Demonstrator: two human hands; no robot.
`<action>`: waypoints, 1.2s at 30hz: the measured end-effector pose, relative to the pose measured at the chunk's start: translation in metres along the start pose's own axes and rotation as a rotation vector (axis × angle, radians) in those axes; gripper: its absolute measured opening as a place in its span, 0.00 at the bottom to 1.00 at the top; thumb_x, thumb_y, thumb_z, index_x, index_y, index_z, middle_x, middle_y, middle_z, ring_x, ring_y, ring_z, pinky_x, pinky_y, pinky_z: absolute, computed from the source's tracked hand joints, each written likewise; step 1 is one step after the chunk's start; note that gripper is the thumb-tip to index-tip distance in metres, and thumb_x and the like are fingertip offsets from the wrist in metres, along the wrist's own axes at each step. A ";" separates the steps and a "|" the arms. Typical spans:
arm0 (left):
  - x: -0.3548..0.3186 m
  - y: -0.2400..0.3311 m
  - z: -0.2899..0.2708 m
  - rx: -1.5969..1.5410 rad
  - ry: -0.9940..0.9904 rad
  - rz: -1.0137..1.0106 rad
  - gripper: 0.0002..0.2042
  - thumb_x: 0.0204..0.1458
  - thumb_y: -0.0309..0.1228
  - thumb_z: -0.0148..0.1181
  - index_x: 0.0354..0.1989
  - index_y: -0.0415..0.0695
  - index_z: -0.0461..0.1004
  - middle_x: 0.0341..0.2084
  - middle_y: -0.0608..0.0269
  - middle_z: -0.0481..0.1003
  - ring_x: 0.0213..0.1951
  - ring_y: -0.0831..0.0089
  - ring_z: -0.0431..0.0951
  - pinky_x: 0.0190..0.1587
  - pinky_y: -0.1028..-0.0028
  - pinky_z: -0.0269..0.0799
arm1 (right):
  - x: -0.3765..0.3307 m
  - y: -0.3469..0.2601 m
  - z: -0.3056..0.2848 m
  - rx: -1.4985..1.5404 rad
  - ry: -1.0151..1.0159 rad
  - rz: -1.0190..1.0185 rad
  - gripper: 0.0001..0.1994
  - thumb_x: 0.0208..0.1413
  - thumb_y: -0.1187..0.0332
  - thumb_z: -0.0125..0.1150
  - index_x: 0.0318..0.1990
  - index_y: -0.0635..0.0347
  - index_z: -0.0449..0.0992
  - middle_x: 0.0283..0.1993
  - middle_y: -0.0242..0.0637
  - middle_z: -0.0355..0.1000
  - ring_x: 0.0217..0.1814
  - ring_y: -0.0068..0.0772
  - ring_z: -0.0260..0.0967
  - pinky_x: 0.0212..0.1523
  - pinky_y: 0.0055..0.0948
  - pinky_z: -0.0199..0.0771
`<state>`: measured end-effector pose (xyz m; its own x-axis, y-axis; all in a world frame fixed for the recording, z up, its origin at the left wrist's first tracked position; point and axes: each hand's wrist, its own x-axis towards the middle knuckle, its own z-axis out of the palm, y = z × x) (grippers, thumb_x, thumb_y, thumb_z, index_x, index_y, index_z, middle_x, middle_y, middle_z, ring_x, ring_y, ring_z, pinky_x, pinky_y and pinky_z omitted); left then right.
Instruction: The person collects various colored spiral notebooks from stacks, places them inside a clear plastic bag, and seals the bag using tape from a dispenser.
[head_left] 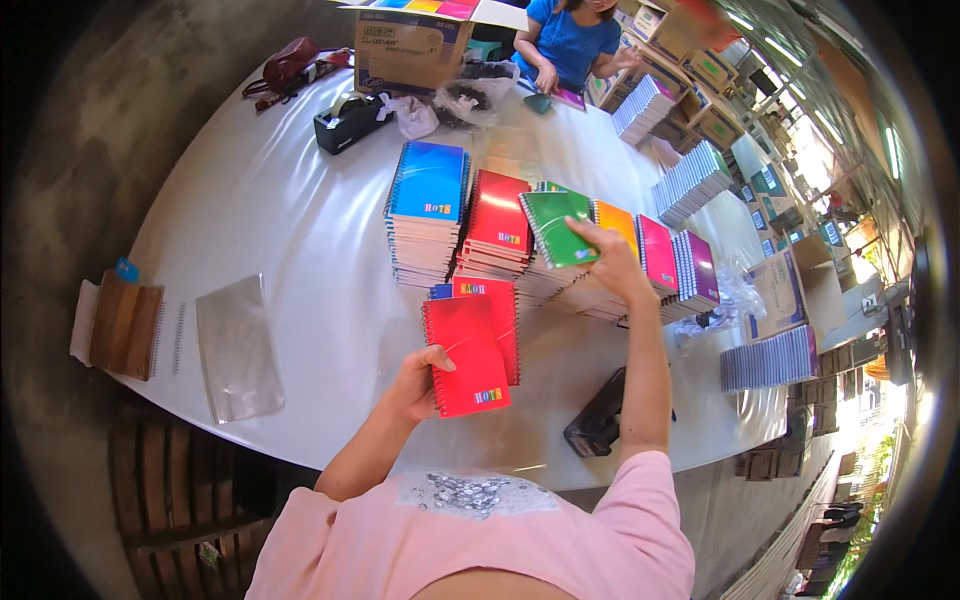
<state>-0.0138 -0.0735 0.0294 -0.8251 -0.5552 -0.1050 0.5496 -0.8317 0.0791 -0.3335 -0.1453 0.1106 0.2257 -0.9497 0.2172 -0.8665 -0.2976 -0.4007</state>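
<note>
My left hand (418, 382) grips a red spiral notebook (468, 360) by its left edge, thumb on the cover. Behind it a second red notebook, turned the other way up, and a bit of a blue one show; whether my fingers also hold these is hidden. My right hand (610, 262) pinches a green spiral notebook (556, 230) by its right side, over the green stack. A row of notebook stacks stands in front of me: blue (428, 182), red (498, 212), green, orange (617, 222), pink (657, 252) and purple (697, 268).
A black tape dispenser (352, 124) and a cardboard box (410, 55) stand at the back left. Clear plastic sleeves (240, 345) lie left. A black stapler-like tool (597, 415) is near my right forearm. Across the table sits a person in blue (575, 45). More notebook stacks (768, 358) stand right.
</note>
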 end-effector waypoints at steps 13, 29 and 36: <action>-0.004 0.007 0.001 0.067 0.107 0.003 0.25 0.38 0.24 0.47 0.51 0.33 0.62 0.45 0.49 0.71 0.45 0.60 0.74 0.49 0.61 0.72 | -0.078 0.017 -0.076 -0.523 0.159 0.568 0.59 0.22 0.63 0.77 0.67 0.42 0.45 0.71 0.38 0.39 0.73 0.40 0.37 0.66 0.53 0.42; 0.003 -0.006 -0.065 0.067 0.024 -0.049 0.27 0.37 0.23 0.45 0.52 0.31 0.61 0.46 0.48 0.70 0.48 0.58 0.73 0.53 0.59 0.68 | -0.158 0.124 -0.126 -0.059 0.394 0.643 0.14 0.52 0.70 0.62 0.46 0.60 0.76 0.37 0.38 0.77 0.33 0.23 0.69 0.35 0.25 0.68; 0.000 -0.005 -0.107 0.083 0.103 -0.076 0.27 0.38 0.24 0.48 0.53 0.35 0.61 0.47 0.49 0.70 0.49 0.57 0.72 0.53 0.57 0.68 | -0.131 -0.056 -0.056 -0.424 1.073 0.128 0.14 0.54 0.63 0.60 0.35 0.70 0.76 0.27 0.44 0.76 0.20 0.35 0.68 0.24 0.33 0.67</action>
<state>-0.0019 -0.0702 -0.0772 -0.8438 -0.4918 -0.2148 0.4697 -0.8704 0.1479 -0.3392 0.0018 0.1546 -0.1914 -0.3392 0.9210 -0.9812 0.0440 -0.1877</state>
